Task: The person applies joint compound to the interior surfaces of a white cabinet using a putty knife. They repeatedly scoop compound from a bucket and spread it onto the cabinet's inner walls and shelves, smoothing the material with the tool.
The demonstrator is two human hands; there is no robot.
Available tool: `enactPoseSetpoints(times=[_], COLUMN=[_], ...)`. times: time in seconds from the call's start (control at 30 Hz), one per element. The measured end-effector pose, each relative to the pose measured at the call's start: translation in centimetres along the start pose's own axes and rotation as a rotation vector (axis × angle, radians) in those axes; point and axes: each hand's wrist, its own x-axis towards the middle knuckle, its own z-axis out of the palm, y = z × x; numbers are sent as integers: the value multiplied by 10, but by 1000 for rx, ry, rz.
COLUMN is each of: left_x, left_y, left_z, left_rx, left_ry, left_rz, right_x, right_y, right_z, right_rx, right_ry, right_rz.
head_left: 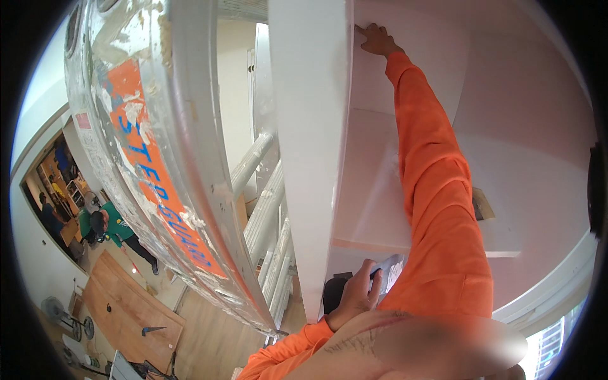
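My right hand (378,40), in an orange sleeve, reaches up inside a white cabinet (418,82). Its index finger stretches out to the inner side of the upright white panel (307,126), and the thumb stands apart below it; nothing shows in the hand. Lower down, my left hand (354,296) has its fingers curled around a small dark object (376,273) that I cannot make out. Beside that hand is a rounded black thing (334,292), partly hidden by the panel and the fingers. A shiny, clear-looking piece (394,271) shows behind it.
A paint-splattered aluminium ladder (190,139) with an orange label stands close on the left. Below are a brown board (126,297), a standing fan (60,313) and a co-worker in green (117,225). A brownish rectangular patch or opening (484,204) shows on the cabinet wall.
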Motion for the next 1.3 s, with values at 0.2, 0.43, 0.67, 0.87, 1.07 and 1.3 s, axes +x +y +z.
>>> enactPoseSetpoints(times=[0.2, 0.43, 0.67, 0.87, 1.07, 1.3], left_x=[-2, -1, -3, -4, -3, -4], left_y=[-6, -12, -16, -17, -16, -15], left_z=[0, 8, 10, 10, 10, 11], left_rx=[26, 34, 122, 130, 126, 115], left_ry=[-9, 66, 90, 101, 91, 100], left_rz=[9, 108, 90, 101, 97, 82], right_x=[-18, -33, -39, -54, -75, -67], right_y=[-6, -6, -3, -5, -4, -4], right_z=[-1, 8, 13, 15, 8, 15], right_rx=[45, 5, 50, 18, -34, -272], right_ry=[-99, -199, -249, -279, -338, -554], right_rz=[10, 24, 32, 5, -67, -241])
